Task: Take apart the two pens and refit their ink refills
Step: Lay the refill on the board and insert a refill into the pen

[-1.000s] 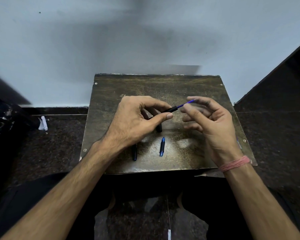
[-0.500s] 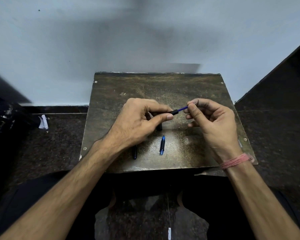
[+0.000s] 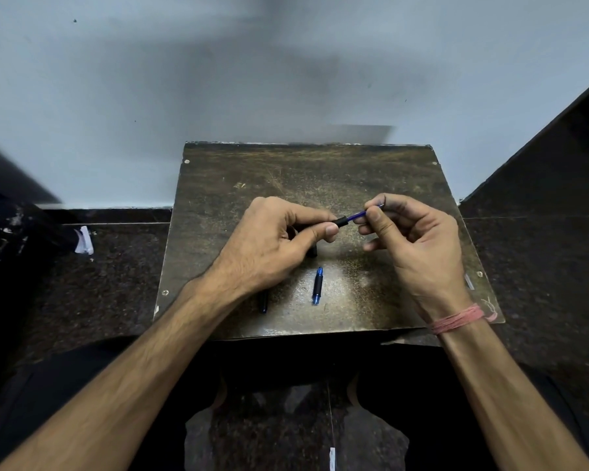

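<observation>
My left hand [image 3: 272, 243] grips a black pen barrel [image 3: 341, 221] above the middle of the small brown table [image 3: 320, 171]. A thin blue ink refill [image 3: 360, 215] sticks out of the barrel's right end, and my right hand [image 3: 412, 239] pinches its far end between thumb and fingers. On the table below lies a blue-and-black pen section [image 3: 317, 285]. Another black pen part [image 3: 263, 304] pokes out from under my left wrist, and a further black piece [image 3: 312, 249] is half hidden under my left hand.
The table stands against a pale wall on a dark speckled floor. A white scrap of paper [image 3: 84, 240] lies on the floor to the left. A dark slanted panel [image 3: 558, 158] rises at the right. My knees are just below the table's front edge.
My right hand has closed on the refill's end and moved in towards the barrel, so less blue refill shows between the hands. The left hand has barely moved.
</observation>
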